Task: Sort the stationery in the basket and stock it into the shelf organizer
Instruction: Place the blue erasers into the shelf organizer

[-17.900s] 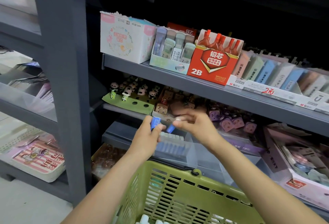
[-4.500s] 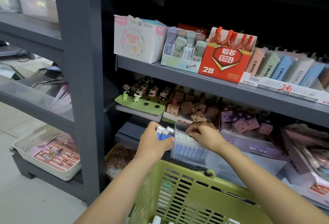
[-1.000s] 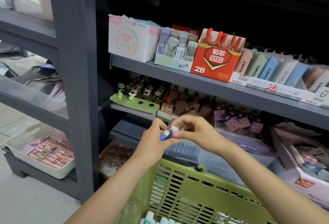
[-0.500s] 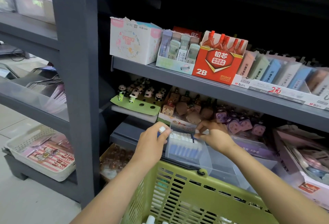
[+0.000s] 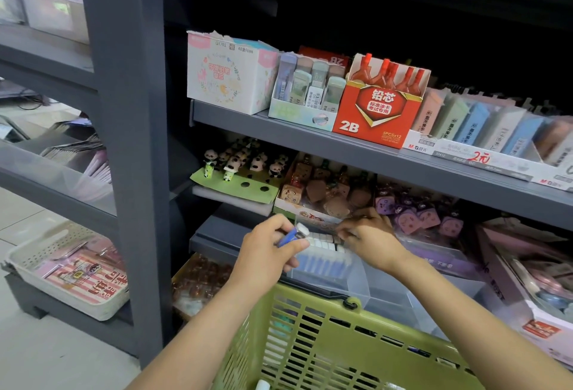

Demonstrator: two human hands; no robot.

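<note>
My left hand point(image 5: 268, 253) grips a small blue tube with a white cap point(image 5: 293, 233), held just left of the clear plastic organizer point(image 5: 356, 278) on the lower shelf. Rows of the same blue, white-capped tubes point(image 5: 322, 257) stand inside the organizer's left compartment. My right hand point(image 5: 369, 239) reaches over those rows, its fingertips down among the white caps; I cannot tell whether it holds one. The green slotted basket point(image 5: 341, 337) hangs in front of me, below both forearms, with a white cap showing at its bottom.
Upper shelf point(image 5: 310, 138) carries a white carton, lead-refill boxes and a red 2B box point(image 5: 376, 107). Behind the organizer sit panda, brown and purple figure trays. A dark upright post point(image 5: 133, 141) stands left, with a white tray low on the floor side.
My left hand has lifted the blue tube slightly, its cap now pointing right. My right hand has stayed over the organizer's rows, pressing lower among the caps.
</note>
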